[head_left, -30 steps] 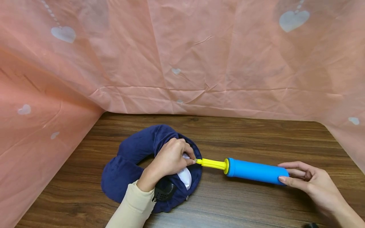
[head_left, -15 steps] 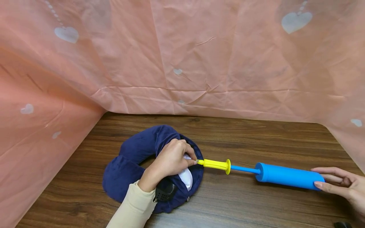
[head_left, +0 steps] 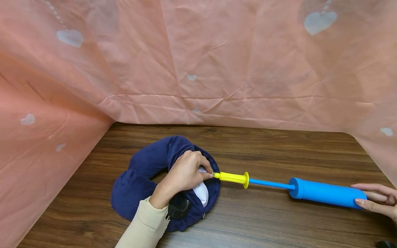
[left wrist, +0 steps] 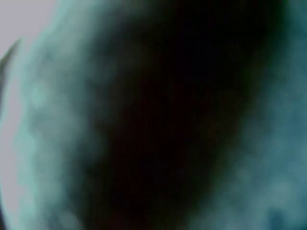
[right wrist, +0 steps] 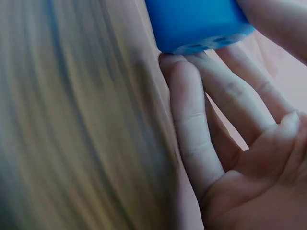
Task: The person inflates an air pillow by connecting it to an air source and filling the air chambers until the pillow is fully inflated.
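Observation:
A navy plush neck pillow (head_left: 136, 196) lies on the wooden surface, its cover open at the right, where a white inner part (head_left: 201, 193) shows. My left hand (head_left: 187, 172) rests over the pillow and pinches the nozzle end of a hand pump at the opening; the fingertips partly hide the joint. The pump has a yellow handle piece (head_left: 232, 177), a thin blue rod (head_left: 270, 183) drawn out, and a blue barrel (head_left: 328, 193). At the barrel's far end my right hand (head_left: 379, 199) grips it between thumb and fingers. The left wrist view is dark and blurred.
The wood-grain tabletop (head_left: 279, 148) is bounded by a pink sheet with hearts (head_left: 217, 62) at the back and sides. A black wrist device (head_left: 180, 206) sits under my left wrist against the pillow. Another dark object (head_left: 385, 244) shows at the bottom right edge.
My right hand has pulled the blue barrel to the right, away from the yellow piece, exposing the thin blue rod. The left hand and pillow stay in place.

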Tool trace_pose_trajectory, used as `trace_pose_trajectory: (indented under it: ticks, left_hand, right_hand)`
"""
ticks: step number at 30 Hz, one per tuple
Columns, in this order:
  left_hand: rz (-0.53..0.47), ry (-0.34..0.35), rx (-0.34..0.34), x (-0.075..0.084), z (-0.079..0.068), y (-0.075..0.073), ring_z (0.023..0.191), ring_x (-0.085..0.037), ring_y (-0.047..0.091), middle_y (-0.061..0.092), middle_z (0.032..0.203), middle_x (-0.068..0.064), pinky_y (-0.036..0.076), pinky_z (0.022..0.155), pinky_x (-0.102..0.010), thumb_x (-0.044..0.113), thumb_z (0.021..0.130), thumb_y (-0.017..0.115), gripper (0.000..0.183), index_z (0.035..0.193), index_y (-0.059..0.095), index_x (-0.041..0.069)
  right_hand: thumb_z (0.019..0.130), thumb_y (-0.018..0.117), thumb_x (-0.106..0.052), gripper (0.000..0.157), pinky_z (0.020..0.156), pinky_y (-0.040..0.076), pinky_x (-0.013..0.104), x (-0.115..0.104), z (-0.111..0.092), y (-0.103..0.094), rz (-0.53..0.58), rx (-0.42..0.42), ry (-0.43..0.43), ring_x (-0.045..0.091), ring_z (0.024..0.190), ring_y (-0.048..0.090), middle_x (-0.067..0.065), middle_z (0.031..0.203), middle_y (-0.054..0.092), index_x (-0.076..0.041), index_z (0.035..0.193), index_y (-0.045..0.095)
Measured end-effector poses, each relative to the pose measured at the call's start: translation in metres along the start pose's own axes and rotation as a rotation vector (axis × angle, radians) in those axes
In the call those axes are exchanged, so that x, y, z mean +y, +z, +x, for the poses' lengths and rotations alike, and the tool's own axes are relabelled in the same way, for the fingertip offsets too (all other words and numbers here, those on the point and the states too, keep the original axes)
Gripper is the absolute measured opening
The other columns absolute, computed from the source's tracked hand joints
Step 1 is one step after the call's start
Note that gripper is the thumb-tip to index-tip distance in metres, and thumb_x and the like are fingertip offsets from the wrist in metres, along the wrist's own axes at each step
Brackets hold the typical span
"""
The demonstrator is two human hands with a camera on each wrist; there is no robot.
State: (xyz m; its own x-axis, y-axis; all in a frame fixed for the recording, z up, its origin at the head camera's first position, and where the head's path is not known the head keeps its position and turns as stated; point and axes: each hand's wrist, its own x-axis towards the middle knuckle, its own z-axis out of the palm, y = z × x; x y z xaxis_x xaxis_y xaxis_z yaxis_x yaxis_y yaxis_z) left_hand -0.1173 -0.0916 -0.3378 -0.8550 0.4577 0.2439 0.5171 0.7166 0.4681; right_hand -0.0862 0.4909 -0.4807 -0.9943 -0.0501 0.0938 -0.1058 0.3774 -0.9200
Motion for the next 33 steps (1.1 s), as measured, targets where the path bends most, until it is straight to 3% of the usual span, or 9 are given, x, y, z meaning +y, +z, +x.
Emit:
trace_pose_trajectory:
  ticks: [4, 7, 11, 14, 25, 33]
  left_hand:
    - [0.0, 0.023, 0.019, -0.001, 0.0, 0.002, 0.077, -0.008, 0.064, 0.076, 0.083, 0.008, 0.05, 0.069, -0.024, 0.013, 0.082, 0.093, 0.01, 0.079, 0.086, 0.02]
    - [-0.007, 0.043, 0.032, -0.003, 0.0, 0.002, 0.075, -0.006, 0.062, 0.075, 0.082, 0.008, 0.049, 0.066, -0.024, 0.014, 0.082, 0.093, 0.011, 0.078, 0.086, 0.021]
    - [-0.007, 0.045, 0.034, -0.006, 0.0, 0.004, 0.076, -0.006, 0.06, 0.074, 0.082, 0.01, 0.048, 0.068, -0.024, 0.015, 0.081, 0.093, 0.012, 0.078, 0.086, 0.024]
    - [0.002, 0.036, 0.025, -0.005, -0.001, 0.005, 0.079, -0.009, 0.06, 0.074, 0.084, 0.01, 0.048, 0.072, -0.026, 0.015, 0.081, 0.093, 0.012, 0.079, 0.086, 0.024]
    - [0.043, 0.026, 0.002, 0.009, -0.002, 0.0, 0.081, -0.015, 0.06, 0.077, 0.085, 0.006, 0.045, 0.076, -0.028, 0.013, 0.081, 0.094, 0.01, 0.08, 0.086, 0.02]
    - [0.05, 0.034, 0.006, 0.011, -0.001, 0.002, 0.081, -0.016, 0.06, 0.079, 0.086, 0.006, 0.045, 0.078, -0.029, 0.014, 0.08, 0.094, 0.01, 0.079, 0.086, 0.021]
  right_hand:
    - [0.098, 0.065, 0.015, 0.058, 0.075, 0.049, 0.007, -0.03, -0.002, 0.023, 0.085, -0.012, 0.04, -0.016, 0.1, 0.068, -0.025, 0.109, 0.079, -0.033, 0.127, 0.076]
    - [0.103, 0.068, 0.001, 0.049, 0.075, 0.04, 0.005, -0.053, -0.002, 0.039, -0.063, -0.021, 0.129, -0.022, 0.1, 0.06, -0.033, 0.108, 0.075, -0.04, 0.129, 0.073]
    - [0.104, 0.07, -0.007, 0.041, 0.076, 0.046, 0.011, -0.071, -0.002, 0.056, -0.12, -0.049, 0.176, -0.018, 0.101, 0.062, -0.032, 0.11, 0.076, -0.031, 0.138, 0.072]
    - [0.104, 0.071, -0.011, 0.04, 0.075, 0.053, 0.017, -0.079, -0.001, 0.067, -0.117, -0.061, 0.193, -0.016, 0.101, 0.065, -0.03, 0.11, 0.077, -0.026, 0.141, 0.071]
    - [0.102, 0.075, -0.015, 0.039, 0.078, 0.058, 0.022, -0.102, 0.004, 0.107, -0.076, -0.081, 0.163, -0.004, 0.101, 0.072, -0.019, 0.11, 0.082, -0.016, 0.141, 0.07]
    - [0.102, 0.075, -0.016, 0.04, 0.079, 0.057, 0.022, -0.107, 0.003, 0.112, -0.066, -0.084, 0.164, -0.003, 0.102, 0.073, -0.017, 0.112, 0.082, -0.012, 0.142, 0.069]
